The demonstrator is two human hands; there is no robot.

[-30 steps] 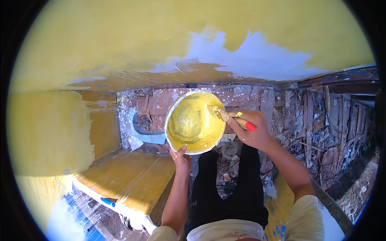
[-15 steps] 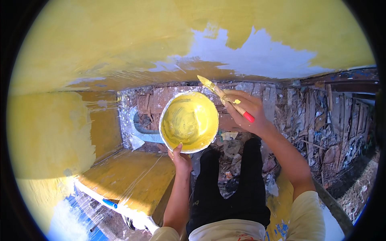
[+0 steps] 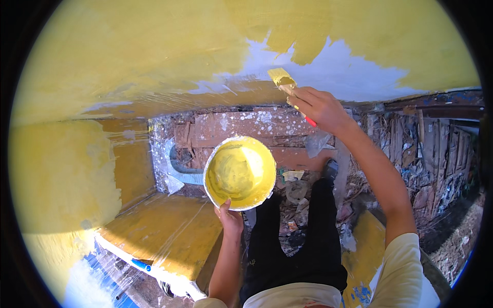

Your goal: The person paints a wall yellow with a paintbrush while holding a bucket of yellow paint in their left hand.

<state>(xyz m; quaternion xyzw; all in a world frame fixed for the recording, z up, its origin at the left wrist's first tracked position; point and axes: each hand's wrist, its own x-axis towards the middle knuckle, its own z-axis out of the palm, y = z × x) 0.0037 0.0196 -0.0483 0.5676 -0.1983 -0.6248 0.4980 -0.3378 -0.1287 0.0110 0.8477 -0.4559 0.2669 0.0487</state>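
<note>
My left hand (image 3: 229,218) grips the near rim of a round bucket (image 3: 239,173), thumb hooked inside. Yellow paint coats the bucket's inner walls and bottom. In my right hand (image 3: 325,109) is a paintbrush (image 3: 282,78) with a wooden, red-ended handle, its bristles loaded with yellow paint. The brush head is up in front of a pale unpainted patch (image 3: 328,66) on the wall (image 3: 179,46); whether the bristles touch the wall I cannot tell. Around that patch the wall is yellow, with a ragged edge.
A yellow ledge (image 3: 169,231) juts out at the left, with a blue object (image 3: 140,265) at its edge. Below lie paint-spattered boards (image 3: 231,123), a pale blue curved piece (image 3: 177,167) and scattered debris (image 3: 296,190). Wooden slats and rubble (image 3: 400,154) cover the ground at the right.
My right hand has lifted the paintbrush from beside the bucket, up toward the wall's pale patch. The bucket has dropped slightly nearer to me, still in my left hand.
</note>
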